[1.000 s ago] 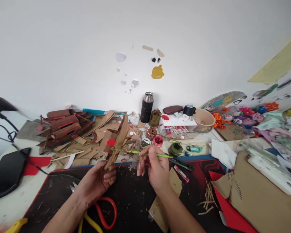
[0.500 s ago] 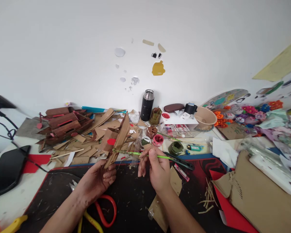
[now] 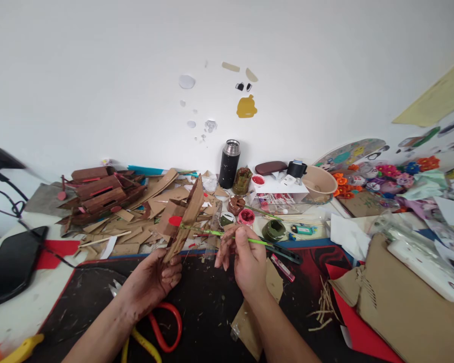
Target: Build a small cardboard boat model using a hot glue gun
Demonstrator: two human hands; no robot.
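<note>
My left hand (image 3: 151,282) grips the lower end of a brown cardboard model boat (image 3: 189,217), tilted with its pointed end up. A red round patch shows on the boat's left side. Between the fingers of my right hand (image 3: 245,259) is a thin green paintbrush (image 3: 212,232), its tip against or very close to the boat's side. Brown smears mark the fingers of both hands. Behind my right hand stand open paint jars: a brown one (image 3: 236,204), a pinkish-red one (image 3: 245,217) and a dark green one (image 3: 274,231).
Red-handled scissors (image 3: 168,348) and yellow-handled pliers (image 3: 146,345) lie below my left hand. Cardboard scraps (image 3: 132,237) and finished brown boats (image 3: 102,194) fill the left back. A black thermos (image 3: 230,164) stands by the wall. Folded cardboard (image 3: 412,297) lies at the right.
The brush tip has shifted slightly to the right and up along the boat's side. My left hand and the boat stay nearly still.
</note>
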